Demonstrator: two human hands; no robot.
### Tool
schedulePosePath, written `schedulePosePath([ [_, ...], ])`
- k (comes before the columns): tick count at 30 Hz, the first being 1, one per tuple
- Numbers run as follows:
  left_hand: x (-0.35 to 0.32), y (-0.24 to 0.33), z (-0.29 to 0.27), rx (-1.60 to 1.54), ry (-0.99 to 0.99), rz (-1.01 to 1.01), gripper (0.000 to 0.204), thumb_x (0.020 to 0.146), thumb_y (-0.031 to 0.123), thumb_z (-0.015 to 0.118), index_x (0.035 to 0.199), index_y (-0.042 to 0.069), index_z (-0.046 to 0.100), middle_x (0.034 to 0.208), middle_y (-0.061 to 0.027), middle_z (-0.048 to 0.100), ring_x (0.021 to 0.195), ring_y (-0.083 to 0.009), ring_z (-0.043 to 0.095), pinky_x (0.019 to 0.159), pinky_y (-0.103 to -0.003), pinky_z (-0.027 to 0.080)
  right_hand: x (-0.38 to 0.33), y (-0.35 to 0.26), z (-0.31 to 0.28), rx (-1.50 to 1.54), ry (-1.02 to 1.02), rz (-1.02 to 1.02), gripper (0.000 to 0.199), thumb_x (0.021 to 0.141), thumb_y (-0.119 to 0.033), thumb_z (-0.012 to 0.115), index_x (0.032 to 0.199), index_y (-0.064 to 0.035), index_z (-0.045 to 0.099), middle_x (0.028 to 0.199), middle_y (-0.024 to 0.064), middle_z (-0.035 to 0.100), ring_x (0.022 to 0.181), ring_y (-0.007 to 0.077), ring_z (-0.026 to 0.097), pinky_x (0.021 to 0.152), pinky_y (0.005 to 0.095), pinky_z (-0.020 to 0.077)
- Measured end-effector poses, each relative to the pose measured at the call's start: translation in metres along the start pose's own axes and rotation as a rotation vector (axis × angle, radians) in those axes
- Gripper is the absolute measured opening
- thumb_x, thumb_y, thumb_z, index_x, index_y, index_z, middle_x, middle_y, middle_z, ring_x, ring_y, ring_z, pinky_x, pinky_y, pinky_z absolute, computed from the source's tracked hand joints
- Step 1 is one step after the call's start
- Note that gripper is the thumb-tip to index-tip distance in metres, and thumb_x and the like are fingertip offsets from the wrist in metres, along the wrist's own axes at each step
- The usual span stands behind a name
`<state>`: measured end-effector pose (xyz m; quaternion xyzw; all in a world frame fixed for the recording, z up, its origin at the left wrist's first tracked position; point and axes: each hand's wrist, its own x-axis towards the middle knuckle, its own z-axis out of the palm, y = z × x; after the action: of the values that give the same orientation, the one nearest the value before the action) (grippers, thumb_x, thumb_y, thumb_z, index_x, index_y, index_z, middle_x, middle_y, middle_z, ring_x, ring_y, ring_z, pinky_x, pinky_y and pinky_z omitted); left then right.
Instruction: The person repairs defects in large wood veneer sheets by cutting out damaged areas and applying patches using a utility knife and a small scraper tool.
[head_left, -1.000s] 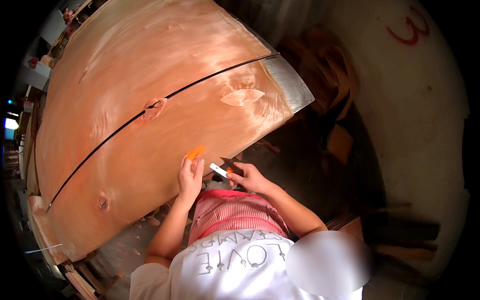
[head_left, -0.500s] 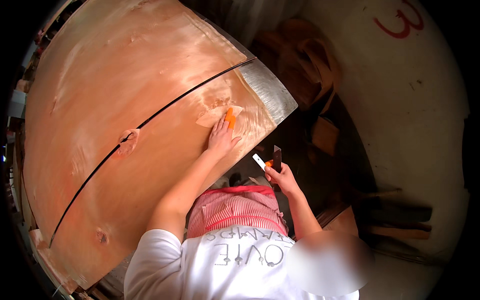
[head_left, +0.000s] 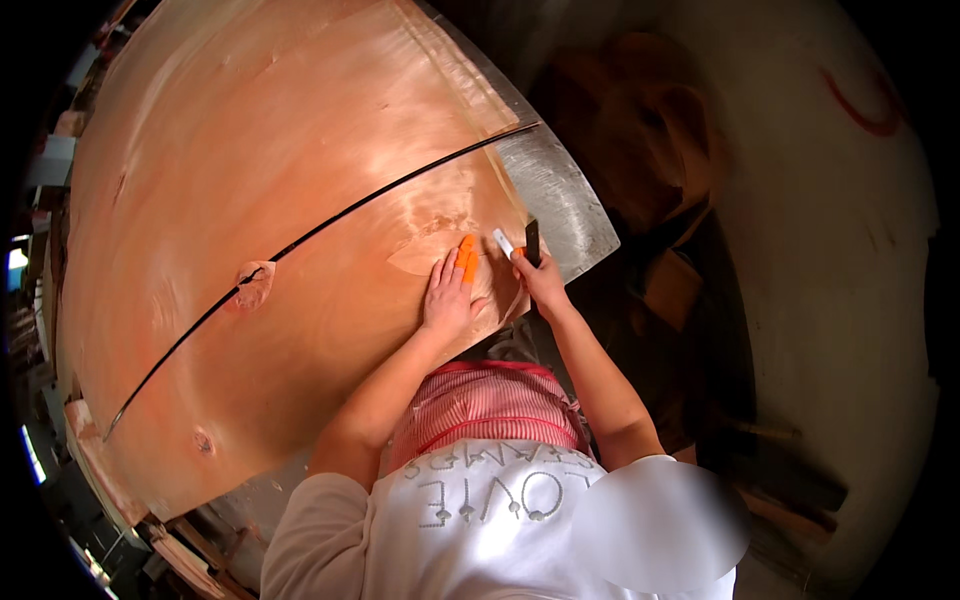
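My left hand [head_left: 452, 297] lies flat with fingers stretched on a large light-brown wood veneer sheet [head_left: 330, 320]. Orange covers wrap some of its fingers. Beside those fingertips, a pale leaf-shaped patch [head_left: 412, 256] lies on the sheet. My right hand [head_left: 543, 280] is closed around a dark flat knife [head_left: 532, 241] and a slim white tool [head_left: 502, 240], at the sheet's right edge. Its thumb side also shows orange. Below that hand, the veneer edge looks bent, but whether the fingers touch it I cannot tell.
A thin black cord [head_left: 350, 208] crosses the sheet, passing a knot patch [head_left: 250, 287]. Shiny metal [head_left: 575, 205] shows past the sheet's right edge. Brown scraps [head_left: 672, 285] lie in shadow to the right, before a pale surface [head_left: 830, 260] with a red mark.
My right hand has moved up and left with the knife and white tool, from beside the sheet to its right edge. My left hand stays flat on the veneer.
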<state>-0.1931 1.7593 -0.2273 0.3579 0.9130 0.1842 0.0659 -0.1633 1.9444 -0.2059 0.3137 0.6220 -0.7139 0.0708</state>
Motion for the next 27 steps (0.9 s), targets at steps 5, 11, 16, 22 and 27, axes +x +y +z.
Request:
schedulePosePath([
  [5,0.001,0.01,0.001,-0.041,0.05,-0.044,0.076,0.073,0.036,0.065,0.131,-0.004,0.035,0.133,-0.0206,0.035,0.13,-0.0331,0.026,0.107,-0.046,0.021,0.018,-0.009,-0.001,0.114,-0.035,0.157,0.014,0.086,-0.021,0.06,0.084,-0.0075,0.055,0.06,-0.0041,0.049,0.046,0.0043,0.04,0.043,0.0197,0.0293],
  [11,0.002,0.017,0.002,-0.056,0.057,-0.09,0.078,0.073,0.036,0.065,0.131,-0.004,0.034,0.133,-0.0207,0.035,0.13,-0.0338,0.026,0.107,-0.046,0.02,0.024,-0.009,-0.008,0.159,-0.059,0.193,0.015,0.086,-0.023,0.06,0.084,-0.0095,0.053,0.058,-0.0051,0.046,0.044,0.0038,0.036,0.041,0.0196,0.0257],
  [16,0.002,0.017,0.001,-0.059,0.06,-0.098,0.078,0.072,0.036,0.065,0.131,-0.005,0.034,0.133,-0.0207,0.035,0.13,-0.0341,0.026,0.107,-0.046,0.02,0.029,-0.009,-0.011,0.209,-0.075,0.204,0.015,0.086,-0.023,0.06,0.084,-0.0093,0.054,0.057,-0.0052,0.046,0.042,0.0042,0.035,0.04,0.0196,0.0252],
  [22,0.001,0.016,0.001,-0.072,0.063,-0.099,0.077,0.072,0.036,0.066,0.129,-0.005,0.036,0.13,-0.0217,0.037,0.13,-0.0346,0.025,0.107,-0.046,0.02,0.03,0.001,0.003,-0.102,-0.055,0.184,0.017,0.083,-0.02,0.063,0.076,-0.0054,0.057,0.058,-0.0018,0.052,0.045,0.0061,0.042,0.043,0.0214,0.0315],
  [27,0.007,0.02,-0.009,-0.059,0.1,-0.089,0.073,0.071,0.036,0.067,0.125,-0.006,0.041,0.125,-0.0215,0.04,0.124,-0.0349,0.032,0.104,-0.045,0.024,0.034,0.01,0.005,-0.114,-0.032,0.18,0.015,0.083,-0.018,0.062,0.075,-0.0052,0.058,0.056,-0.0012,0.052,0.044,0.0065,0.043,0.041,0.0218,0.0309],
])
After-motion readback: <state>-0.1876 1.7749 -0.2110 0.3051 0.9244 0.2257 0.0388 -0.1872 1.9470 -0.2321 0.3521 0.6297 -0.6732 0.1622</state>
